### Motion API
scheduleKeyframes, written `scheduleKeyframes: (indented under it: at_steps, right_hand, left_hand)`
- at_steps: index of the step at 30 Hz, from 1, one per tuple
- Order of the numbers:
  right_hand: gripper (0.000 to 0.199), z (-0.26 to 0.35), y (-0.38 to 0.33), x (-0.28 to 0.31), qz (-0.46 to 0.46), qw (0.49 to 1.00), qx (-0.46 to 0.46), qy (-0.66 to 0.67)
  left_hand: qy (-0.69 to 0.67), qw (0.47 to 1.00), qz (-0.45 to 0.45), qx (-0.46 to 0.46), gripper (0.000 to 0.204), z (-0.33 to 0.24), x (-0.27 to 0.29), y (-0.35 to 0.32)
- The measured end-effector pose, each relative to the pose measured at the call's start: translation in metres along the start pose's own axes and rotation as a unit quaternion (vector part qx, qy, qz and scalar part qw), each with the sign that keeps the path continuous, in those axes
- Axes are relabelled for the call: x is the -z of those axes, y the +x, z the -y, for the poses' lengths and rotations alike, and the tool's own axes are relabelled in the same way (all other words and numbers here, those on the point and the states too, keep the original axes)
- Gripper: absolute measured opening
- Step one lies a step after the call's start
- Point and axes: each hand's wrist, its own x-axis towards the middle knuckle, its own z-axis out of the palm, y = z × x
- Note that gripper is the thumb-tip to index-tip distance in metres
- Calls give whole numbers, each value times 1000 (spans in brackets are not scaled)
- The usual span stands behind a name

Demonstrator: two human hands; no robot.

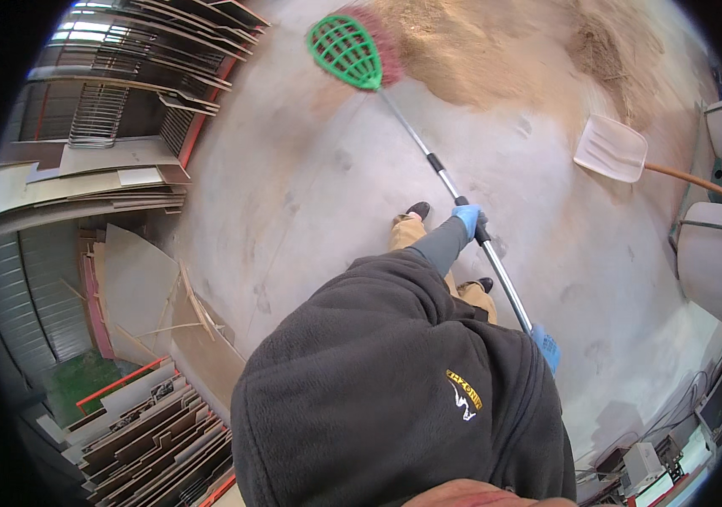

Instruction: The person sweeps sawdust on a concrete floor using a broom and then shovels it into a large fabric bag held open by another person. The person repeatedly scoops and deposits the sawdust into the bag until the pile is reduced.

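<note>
A long-handled broom (422, 142) with a green fan-shaped head and red bristles reaches from my body toward the far floor. Partway down its metal pole, my left hand (468, 221), in a blue glove, is wrapped round a dark grip. My right hand (546, 348), also gloved in blue, is closed round the near end of the pole, partly hidden by my dark fleece sleeve. The broom head (348, 52) is at the left edge of a heap of sawdust (462, 55), and its bristles are smeared by motion.
A white shovel (612, 149) with a wooden handle lies right of the heap. Pale sacks or bins (720, 258) stand along the right side. Racks of boards (112, 101) line the left, with more upright panels (154, 439) at lower left. Cables and equipment (644, 465) are at lower right.
</note>
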Motion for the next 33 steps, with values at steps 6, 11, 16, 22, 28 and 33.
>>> scheduleKeyframes:
  at_steps: [6, 11, 16, 22, 28, 33]
  right_hand:
    - [13, 135, 101, 29, 40, 992, 77, -95]
    - [10, 280, 165, 56, 8, 972, 187, -141]
    - [8, 397, 205, 89, 13, 963, 183, -196]
    - [11, 444, 191, 129, 67, 973, 81, -204]
    - [10, 404, 145, 141, 39, 982, 0, -183]
    - [8, 351, 92, 132, -11, 991, -75, -115]
  left_hand:
    - [-77, 995, 17, 66, 13, -112, 126, 78]
    - [-161, 975, -27, 148, 12, -233, 226, 89]
    - [-83, 966, -167, 178, 17, -307, 266, 102]
    - [-164, 955, -131, 209, 22, -320, 261, 112]
    - [-122, 959, -95, 236, 28, -299, 185, 101]
    - [-12, 962, 17, 273, 22, -269, 108, 78]
